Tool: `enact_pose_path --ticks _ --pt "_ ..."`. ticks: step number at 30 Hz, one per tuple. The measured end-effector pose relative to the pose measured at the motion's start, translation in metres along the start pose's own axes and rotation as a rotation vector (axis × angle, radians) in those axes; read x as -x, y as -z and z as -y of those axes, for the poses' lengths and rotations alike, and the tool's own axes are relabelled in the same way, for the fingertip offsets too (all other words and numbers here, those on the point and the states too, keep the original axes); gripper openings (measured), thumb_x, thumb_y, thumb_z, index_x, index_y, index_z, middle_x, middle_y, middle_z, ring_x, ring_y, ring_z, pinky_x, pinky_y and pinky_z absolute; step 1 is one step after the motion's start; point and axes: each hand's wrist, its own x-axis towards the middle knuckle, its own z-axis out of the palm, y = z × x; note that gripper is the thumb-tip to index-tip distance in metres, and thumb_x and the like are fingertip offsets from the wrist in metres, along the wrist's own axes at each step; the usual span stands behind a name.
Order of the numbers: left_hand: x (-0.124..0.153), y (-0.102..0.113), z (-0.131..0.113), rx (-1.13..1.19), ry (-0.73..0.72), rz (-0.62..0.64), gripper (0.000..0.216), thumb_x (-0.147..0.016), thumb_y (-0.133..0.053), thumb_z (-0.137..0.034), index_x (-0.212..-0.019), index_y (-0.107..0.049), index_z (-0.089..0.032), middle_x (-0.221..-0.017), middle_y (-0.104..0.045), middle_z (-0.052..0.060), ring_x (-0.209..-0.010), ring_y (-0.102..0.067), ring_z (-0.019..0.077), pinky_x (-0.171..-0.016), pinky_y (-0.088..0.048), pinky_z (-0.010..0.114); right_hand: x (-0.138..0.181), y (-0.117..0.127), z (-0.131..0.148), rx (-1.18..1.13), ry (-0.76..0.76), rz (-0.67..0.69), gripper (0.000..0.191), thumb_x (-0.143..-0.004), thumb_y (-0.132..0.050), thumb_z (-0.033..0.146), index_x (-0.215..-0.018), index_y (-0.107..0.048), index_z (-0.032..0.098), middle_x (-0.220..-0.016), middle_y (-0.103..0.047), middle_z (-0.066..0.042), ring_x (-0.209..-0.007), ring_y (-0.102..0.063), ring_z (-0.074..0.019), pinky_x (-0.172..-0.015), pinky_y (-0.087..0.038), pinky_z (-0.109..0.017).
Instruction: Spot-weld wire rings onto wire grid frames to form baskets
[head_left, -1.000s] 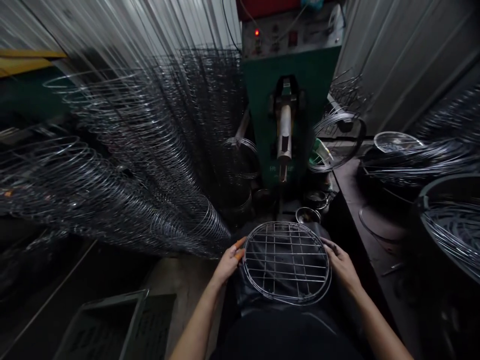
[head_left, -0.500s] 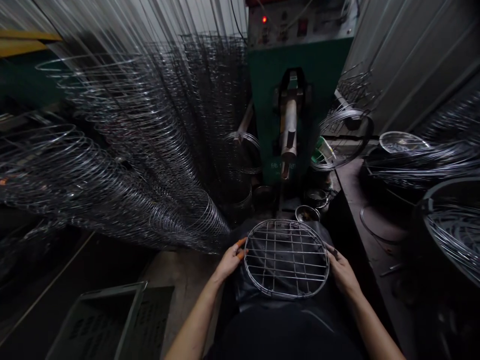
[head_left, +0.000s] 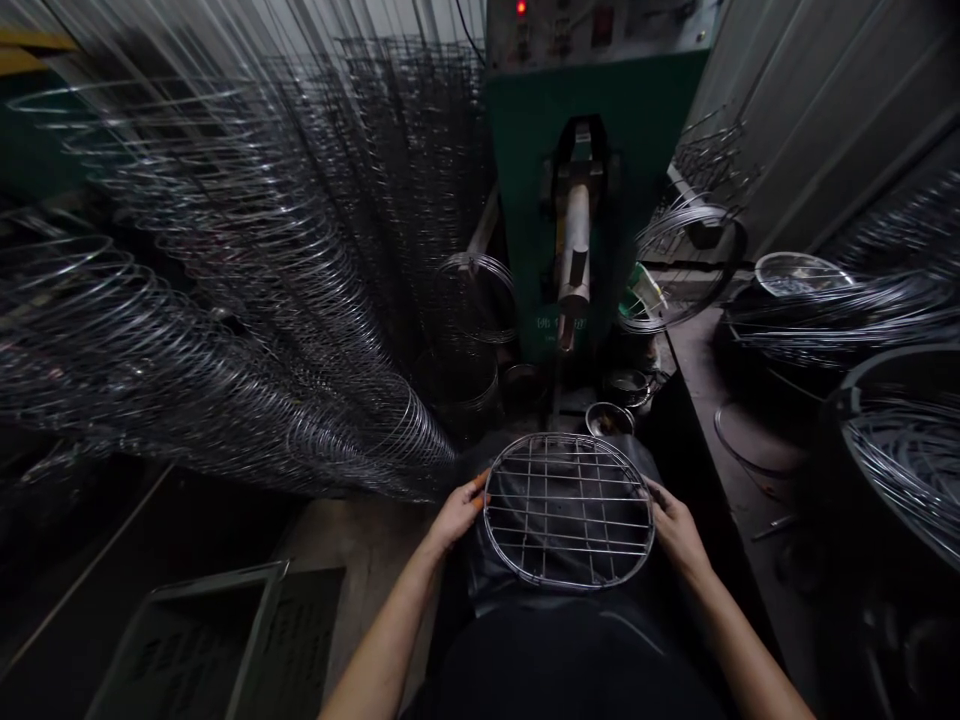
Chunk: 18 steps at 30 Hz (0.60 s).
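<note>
Between my two hands is a round wire rack (head_left: 564, 497), made of crossing metal rods inside a ring. My left hand (head_left: 459, 514) grips its left rim, with orange coverings on some fingertips. On the opposite rim, my right hand (head_left: 677, 525) has its fingers closed around the edge. The rack lies over a dark apron (head_left: 484, 590) on my lap. Beyond it stands a green machine (head_left: 517, 130) with a metal electrode arm (head_left: 575, 240) pointing down toward me.
Tall leaning stacks of wire rings (head_left: 300, 270) fill the left side. A grey-green crate (head_left: 255, 640) sits at lower left. To the right are a bench (head_left: 694, 365), bundled wire rods (head_left: 817, 315) and a dark tub (head_left: 847, 400) of wire. A small bowl (head_left: 609, 420) stands beyond the rack.
The whole view has shifted slightly, so the surroundings sit a little higher and further left. Both hands keep hold of the wire rack, which stays in nearly the same pose.
</note>
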Motion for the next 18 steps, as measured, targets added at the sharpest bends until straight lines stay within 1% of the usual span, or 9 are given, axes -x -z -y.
enact_pose_path --ticks 3,6,11,13,16,18 --pt "0.001 0.001 -0.001 -0.044 -0.009 0.024 0.051 -0.068 -0.063 -0.036 -0.115 -0.06 -0.018 -0.122 -0.06 0.005 -0.119 -0.048 0.0287 -0.107 -0.027 0.044 -0.002 -0.002 0.002 0.039 0.017 0.007 0.056 -0.069 -0.057 0.061 -0.106 -0.067 0.02 -0.108 -0.067 -0.01 -0.106 -0.058 -0.0297 -0.095 -0.042 -0.043" --pt "0.003 0.001 -0.004 -0.05 -0.011 0.032 0.053 -0.068 -0.064 -0.038 -0.117 -0.058 -0.018 -0.126 -0.056 0.005 -0.123 -0.045 0.0281 -0.109 -0.026 0.043 -0.003 -0.002 -0.002 0.06 0.023 0.015 0.055 -0.07 -0.057 0.06 -0.106 -0.067 0.02 -0.108 -0.067 -0.009 -0.105 -0.059 -0.029 -0.094 -0.044 -0.042" --pt "0.006 0.001 -0.007 0.015 -0.004 0.054 0.053 -0.066 -0.069 -0.04 -0.115 -0.06 -0.019 -0.127 -0.056 0.005 -0.127 -0.04 0.0267 -0.111 -0.023 0.04 -0.005 0.002 -0.012 0.095 0.013 0.006 0.054 -0.069 -0.058 0.058 -0.106 -0.067 0.021 -0.106 -0.068 -0.009 -0.104 -0.06 -0.0295 -0.095 -0.042 -0.043" --pt "0.008 0.001 -0.007 0.099 0.035 0.031 0.056 -0.063 -0.073 -0.038 -0.114 -0.061 -0.019 -0.124 -0.058 0.006 -0.124 -0.044 0.0269 -0.109 -0.025 0.04 -0.004 0.003 -0.013 0.075 0.005 0.027 0.053 -0.068 -0.059 0.057 -0.107 -0.067 0.022 -0.108 -0.068 -0.008 -0.105 -0.059 -0.0291 -0.096 -0.041 -0.043" --pt "0.01 -0.002 -0.008 0.256 0.152 -0.032 0.061 -0.058 -0.077 -0.036 -0.115 -0.06 -0.018 -0.113 -0.065 0.007 -0.112 -0.054 0.0264 -0.104 -0.033 0.039 -0.001 0.003 -0.013 0.02 -0.004 0.068 0.053 -0.069 -0.061 0.054 -0.111 -0.064 0.022 -0.112 -0.066 -0.007 -0.109 -0.057 -0.028 -0.098 -0.04 -0.043" --pt "0.01 -0.004 -0.009 0.314 0.199 -0.054 0.065 -0.054 -0.079 -0.035 -0.114 -0.061 -0.018 -0.105 -0.068 0.007 -0.106 -0.058 0.0256 -0.101 -0.036 0.039 0.002 0.003 -0.013 -0.003 -0.009 0.054 0.053 -0.069 -0.061 0.053 -0.112 -0.064 0.021 -0.113 -0.065 -0.007 -0.11 -0.056 -0.0282 -0.099 -0.039 -0.044"
